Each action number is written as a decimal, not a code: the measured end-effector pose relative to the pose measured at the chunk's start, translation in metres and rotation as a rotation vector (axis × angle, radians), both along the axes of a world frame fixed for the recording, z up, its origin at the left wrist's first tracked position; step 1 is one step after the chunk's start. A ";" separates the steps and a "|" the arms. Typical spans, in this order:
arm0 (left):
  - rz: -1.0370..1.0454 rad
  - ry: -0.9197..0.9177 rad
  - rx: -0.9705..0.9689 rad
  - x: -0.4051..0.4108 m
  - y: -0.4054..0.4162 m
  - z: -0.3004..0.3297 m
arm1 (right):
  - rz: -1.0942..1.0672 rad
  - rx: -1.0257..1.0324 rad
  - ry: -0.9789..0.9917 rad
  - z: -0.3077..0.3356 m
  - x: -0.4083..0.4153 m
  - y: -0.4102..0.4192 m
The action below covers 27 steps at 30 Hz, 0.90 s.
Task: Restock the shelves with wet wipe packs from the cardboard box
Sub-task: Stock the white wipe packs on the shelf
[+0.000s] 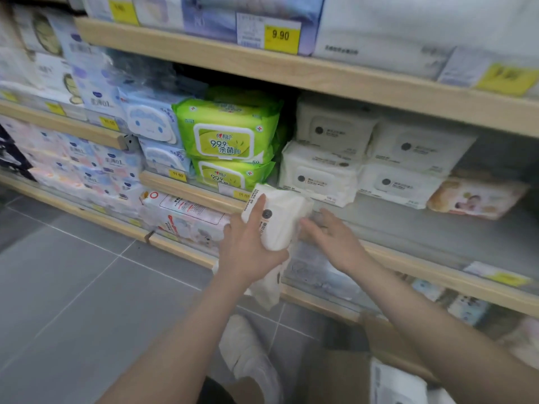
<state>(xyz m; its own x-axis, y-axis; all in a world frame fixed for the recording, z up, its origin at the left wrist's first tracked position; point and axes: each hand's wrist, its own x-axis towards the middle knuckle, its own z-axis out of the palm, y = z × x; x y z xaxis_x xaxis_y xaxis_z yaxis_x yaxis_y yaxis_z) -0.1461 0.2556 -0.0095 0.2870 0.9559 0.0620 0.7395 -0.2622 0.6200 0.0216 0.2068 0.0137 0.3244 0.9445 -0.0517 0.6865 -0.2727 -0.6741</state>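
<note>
Fingers (260, 206) of the left hand (250, 246) grip a white wipe pack (278, 221) at the shelf (408, 225) edge, while the right hand (329, 234) touches it, fingers spread.

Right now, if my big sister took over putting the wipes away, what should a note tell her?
Left hand grips a white soft-plastic wet wipe pack at the front edge of the grey middle shelf; a second white pack seems to hang beneath it.
Right hand is open, fingers touching the pack's side.
Done: four matching white packs are stacked on that shelf.
Left: place the held pack in the bare space in front, then take more from the brown cardboard box below, where one more pack shows.
</note>
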 end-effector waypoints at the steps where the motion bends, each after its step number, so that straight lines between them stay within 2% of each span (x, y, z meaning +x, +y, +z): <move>1: -0.033 -0.006 0.004 0.008 -0.008 0.003 | -0.026 -0.010 0.229 0.007 -0.005 -0.007; 2: -0.068 -0.017 0.004 0.015 -0.016 0.005 | -0.062 0.008 0.416 0.011 -0.006 -0.010; 4: -0.113 -0.060 -0.006 0.031 -0.027 0.008 | -0.139 0.069 0.603 0.014 -0.002 -0.014; 8: -0.177 -0.174 -0.021 0.058 -0.042 0.017 | -0.286 0.178 0.701 0.022 0.018 -0.027; 12: -0.302 -0.374 -0.164 0.066 -0.029 0.020 | -0.217 0.200 0.507 0.042 0.046 -0.043; 15: -0.280 -0.508 -0.207 0.061 -0.014 0.025 | -0.099 0.120 0.249 0.056 0.058 -0.060; 17: -0.307 -0.516 -0.192 0.060 -0.012 0.032 | 0.036 0.061 0.120 0.059 0.060 -0.071; 19: -0.446 -0.431 -0.200 0.062 -0.015 0.037 | 0.126 0.000 0.023 0.055 0.061 -0.081; 23: -0.723 -0.259 -0.374 0.067 -0.026 0.034 | 0.188 -0.057 -0.024 0.044 0.060 -0.097; 27: -0.693 -0.337 -0.465 0.070 -0.034 0.037 | 0.161 0.007 0.073 0.035 0.063 -0.103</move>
